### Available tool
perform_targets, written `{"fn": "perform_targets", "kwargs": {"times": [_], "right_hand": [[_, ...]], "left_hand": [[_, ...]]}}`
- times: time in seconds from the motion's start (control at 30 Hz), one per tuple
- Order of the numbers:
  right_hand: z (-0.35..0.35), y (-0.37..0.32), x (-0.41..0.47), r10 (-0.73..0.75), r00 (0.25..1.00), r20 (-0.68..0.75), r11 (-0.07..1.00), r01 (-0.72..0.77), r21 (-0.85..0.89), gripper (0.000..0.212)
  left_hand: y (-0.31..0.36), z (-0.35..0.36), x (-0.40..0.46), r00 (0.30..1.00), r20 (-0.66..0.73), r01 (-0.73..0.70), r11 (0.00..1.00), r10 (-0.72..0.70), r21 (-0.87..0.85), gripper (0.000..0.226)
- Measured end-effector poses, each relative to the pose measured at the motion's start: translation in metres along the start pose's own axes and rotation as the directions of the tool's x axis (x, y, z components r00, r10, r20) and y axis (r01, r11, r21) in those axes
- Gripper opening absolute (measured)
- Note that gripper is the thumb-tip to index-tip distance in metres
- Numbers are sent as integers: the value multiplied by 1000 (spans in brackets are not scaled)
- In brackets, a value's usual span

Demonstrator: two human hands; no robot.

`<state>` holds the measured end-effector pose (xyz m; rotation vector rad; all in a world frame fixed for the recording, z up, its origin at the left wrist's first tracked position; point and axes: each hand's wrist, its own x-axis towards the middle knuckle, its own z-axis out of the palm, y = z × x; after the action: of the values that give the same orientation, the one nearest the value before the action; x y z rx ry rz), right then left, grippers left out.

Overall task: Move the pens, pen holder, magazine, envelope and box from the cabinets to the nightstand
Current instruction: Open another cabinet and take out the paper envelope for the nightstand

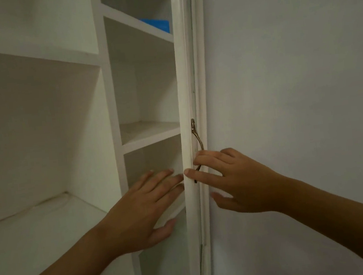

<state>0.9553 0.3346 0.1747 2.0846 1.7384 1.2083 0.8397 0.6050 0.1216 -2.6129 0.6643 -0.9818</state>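
A white cabinet door point(186, 92) stands edge-on in the middle of the view, with a slim metal handle point(197, 135) on it. My right hand point(232, 181) grips the door's edge at the handle's lower end, fingers around the edge and thumb on the door face. My left hand point(143, 210) reaches into the narrow shelf column, fingers spread flat over a pale flat slab point(172, 212) with the thumb beneath it. Whether that slab is a shelf edge or a loose item is unclear. A blue object point(156, 24) lies on a higher shelf, partly hidden by the door.
The narrow column has several white shelves point(148, 131). A wide white compartment point(39, 219) opens to the left. A plain white door face or wall point(293, 80) fills the right side.
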Motion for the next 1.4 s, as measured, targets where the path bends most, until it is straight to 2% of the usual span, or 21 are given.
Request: {"fn": "perform_targets", "kwargs": {"times": [0.27,0.57,0.83,1.4], "right_hand": [[-20,0,-34,113,993,-22,992,-114,-54,59],[-19,7,-70,234,972,9,966,-232,-116,61],[-13,28,-106,318,947,-46,939,-321,-122,60],[4,98,-183,374,927,0,908,-367,-201,58]], "left_hand": [[21,19,31,995,-93,-43,994,34,-100,70],[50,40,74,992,-103,-93,982,77,-164,73],[70,60,111,985,-143,-128,957,93,-260,74],[99,116,192,995,-11,-102,969,103,-226,67]]}}
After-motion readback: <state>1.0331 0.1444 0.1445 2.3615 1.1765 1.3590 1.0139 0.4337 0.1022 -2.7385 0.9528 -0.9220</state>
